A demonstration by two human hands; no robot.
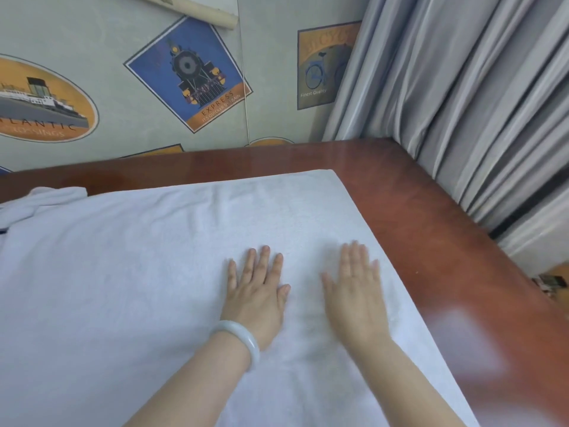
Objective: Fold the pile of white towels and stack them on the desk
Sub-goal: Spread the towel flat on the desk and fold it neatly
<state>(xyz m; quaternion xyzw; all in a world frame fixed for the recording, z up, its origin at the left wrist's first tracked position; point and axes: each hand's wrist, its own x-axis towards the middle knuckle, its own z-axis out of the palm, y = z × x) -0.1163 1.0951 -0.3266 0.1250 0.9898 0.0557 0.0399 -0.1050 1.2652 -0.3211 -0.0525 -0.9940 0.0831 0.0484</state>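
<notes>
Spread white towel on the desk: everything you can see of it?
The towel is white, soft terry-looking cloth, spread flat over most of the desk, running out of frame at left and bottom. Its far right corner is rounded and stops short of the desk's back edge; faint creases show mid-cloth. The left hand and right hand lie flat on it, fingers straight, side by side near its right edge. At far left it meets a bunched white cloth; overlap unclear.

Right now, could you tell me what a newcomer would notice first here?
The left hand, wearing a pale bangle, and the right hand press flat on a large white towel spread over the reddish wooden desk. Behind them a blue steam-train poster stands out on the wall, with grey curtains to its right.
</notes>
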